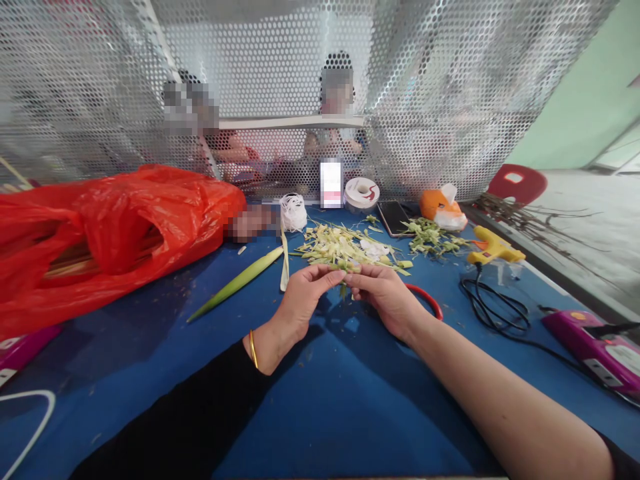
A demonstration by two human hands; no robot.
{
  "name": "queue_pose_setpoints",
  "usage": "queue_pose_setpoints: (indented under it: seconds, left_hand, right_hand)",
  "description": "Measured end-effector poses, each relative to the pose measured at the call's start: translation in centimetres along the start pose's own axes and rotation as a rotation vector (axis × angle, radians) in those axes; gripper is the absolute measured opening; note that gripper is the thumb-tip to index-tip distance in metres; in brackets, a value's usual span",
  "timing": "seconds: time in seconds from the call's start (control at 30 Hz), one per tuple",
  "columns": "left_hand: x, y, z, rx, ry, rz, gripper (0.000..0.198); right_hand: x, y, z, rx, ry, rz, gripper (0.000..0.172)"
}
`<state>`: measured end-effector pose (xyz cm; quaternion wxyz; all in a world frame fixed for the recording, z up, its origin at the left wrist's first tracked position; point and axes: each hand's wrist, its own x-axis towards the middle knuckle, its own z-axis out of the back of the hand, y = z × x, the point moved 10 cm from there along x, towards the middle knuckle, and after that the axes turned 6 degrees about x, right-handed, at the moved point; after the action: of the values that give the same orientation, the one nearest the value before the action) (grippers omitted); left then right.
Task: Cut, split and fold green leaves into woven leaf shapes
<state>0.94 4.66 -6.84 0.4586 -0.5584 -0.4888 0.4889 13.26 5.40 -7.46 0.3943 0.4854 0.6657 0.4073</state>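
Both my hands meet over the middle of the table, their fingertips pinching a small green leaf piece (343, 291). My left hand (305, 297) wears a gold bangle at the wrist, and its thumb presses the piece from the left. From the right, my right hand (387, 297) grips the same piece with closed fingers; much of the piece is hidden behind the fingers. Just beyond lies a heap of pale yellow-green leaf strips (327, 243). A red curved handle (431, 300) shows beside my right hand. To the left rests a long, pointed green leaf bud (235, 283).
A red plastic bag (165, 207) fills the left side. Behind the heap stand a string ball (293, 212), a ribbon spool (362, 193) and a lit phone (331, 180). A yellow glue gun (495, 247), its cord and a purple power strip (593, 347) lie right.
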Motion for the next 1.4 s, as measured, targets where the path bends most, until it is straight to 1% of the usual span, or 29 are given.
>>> queue_pose_setpoints:
  seconds: [0.1,0.23,0.3,0.4,0.47,0.53,0.7,0.83,0.97,1.13,1.2,1.27,1.33,1.4]
  left_hand:
    - [0.0,0.0,-0.3,-0.059,0.031,0.000,0.017]
    - [0.1,0.6,0.1,-0.109,0.004,0.039,0.018]
    - [0.2,0.8,0.5,-0.148,-0.020,0.058,0.020]
    - [0.4,0.8,0.9,-0.190,-0.055,0.068,0.020]
    - [0.5,0.7,1.2,-0.202,-0.079,0.065,0.020]
    - [0.4,0.6,1.3,-0.212,-0.088,0.058,0.020]
    - [0.1,0.5,1.0,-0.229,-0.083,0.038,0.019]
    - [-0.3,0.2,0.6,-0.213,-0.048,0.023,0.018]
    - [-0.6,0.3,0.7,-0.222,-0.067,0.046,0.019]
    - [-0.9,0.3,0.4,-0.241,-0.060,0.061,0.024]
    - [-0.8,0.3,1.0,-0.249,-0.095,0.043,0.030]
    - [-0.5,0.7,2.0,-0.272,-0.157,0.049,0.040]
    - [-0.1,1.6,3.7,-0.336,-0.277,0.078,0.052]
    - [0.3,2.4,4.6,-0.379,-0.345,0.115,0.059]
  right_hand:
    - [-0.1,-0.1,-0.3,-0.056,0.024,-0.002,0.023]
    - [-0.2,0.1,-0.8,-0.062,0.058,0.000,0.020]
    - [0.0,0.4,-0.3,-0.024,0.024,0.011,0.020]
    - [0.1,0.7,1.1,0.051,-0.087,0.042,0.024]
    - [0.2,0.7,1.4,0.066,-0.107,0.056,0.024]
    - [0.1,0.7,1.0,0.032,-0.079,0.059,0.021]
    - [-0.5,0.7,-0.9,-0.069,0.021,0.067,0.019]
    - [-1.0,0.6,-1.3,-0.060,0.011,0.057,0.018]
    - [-1.2,0.2,-1.4,-0.065,-0.001,0.044,0.022]
    - [-1.4,-0.1,-1.7,-0.077,-0.014,0.070,0.026]
    - [-1.6,0.0,-1.8,-0.127,-0.019,0.112,0.027]
    - [-1.9,0.7,-2.0,-0.239,-0.037,0.215,0.025]
    - [-2.5,2.4,-2.5,-0.408,-0.076,0.396,0.020]
    - [-3.8,4.8,-3.9,-0.551,-0.077,0.629,0.011]
